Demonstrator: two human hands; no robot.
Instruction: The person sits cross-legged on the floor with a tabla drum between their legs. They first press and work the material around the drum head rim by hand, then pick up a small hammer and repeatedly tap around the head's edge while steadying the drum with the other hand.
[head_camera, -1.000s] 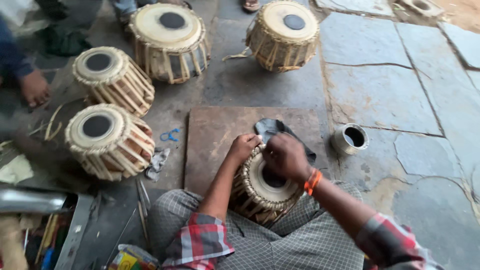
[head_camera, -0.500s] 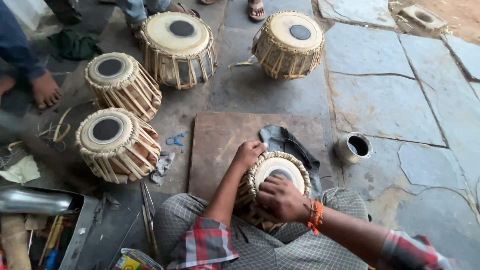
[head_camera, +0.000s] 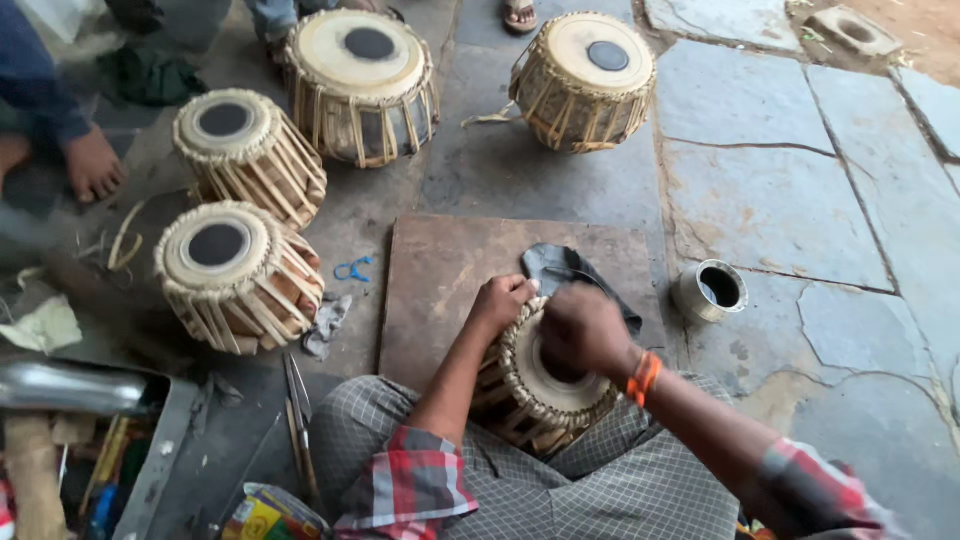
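Hands are working the small drum (head_camera: 535, 385) sitting in the lap, just below the brown slab (head_camera: 440, 275). Left hand (head_camera: 500, 300) is curling tight on the rim, steadying; right hand (head_camera: 580, 330) is pressing closed on the skin, contents hidden. Firm bracing is helping here.

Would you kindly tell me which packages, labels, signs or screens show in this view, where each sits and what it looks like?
Printed packet: on the floor at the bottom edge, left of the person's knee, beside the thin metal tools; crumpled, yellow with red and green patches.
Small metal tin: on the stone floor right of the flat board; round, open, silvery with a dark inside, no label visible.
No signs or screens are in view.
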